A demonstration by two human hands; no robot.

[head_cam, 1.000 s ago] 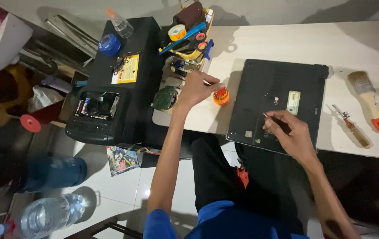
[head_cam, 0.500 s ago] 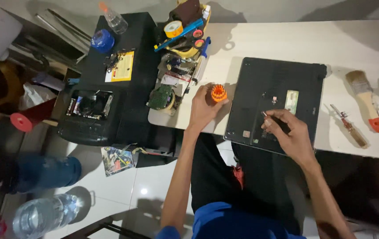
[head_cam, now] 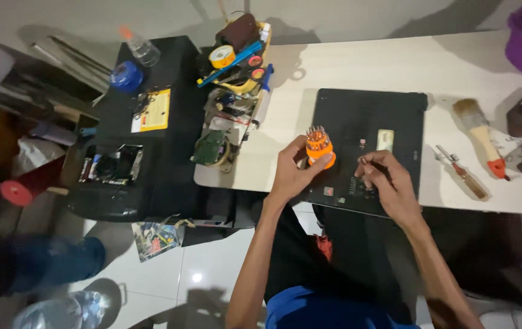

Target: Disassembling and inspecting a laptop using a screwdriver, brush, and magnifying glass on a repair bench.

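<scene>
Your left hand [head_cam: 291, 173] now grips the orange bit holder [head_cam: 319, 148], fingers wrapped around its lower part, and holds it over the left edge of the black laptop base [head_cam: 395, 116]; half a second ago that holder stood on the white table [head_cam: 358, 67] just left of the laptop and your hand was only reaching it. A second ago the hand was further up by the clutter of tools [head_cam: 236, 61]. Your right hand [head_cam: 389, 183] has stayed on the laptop's near part, fingers pinched on a thin dark tool [head_cam: 367, 162] whose tip points toward the holder. The paintbrush [head_cam: 480, 137] and the screwdriver [head_cam: 459, 172] lie where they were, right of the laptop. The black printer [head_cam: 145, 122] sits at the left.
</scene>
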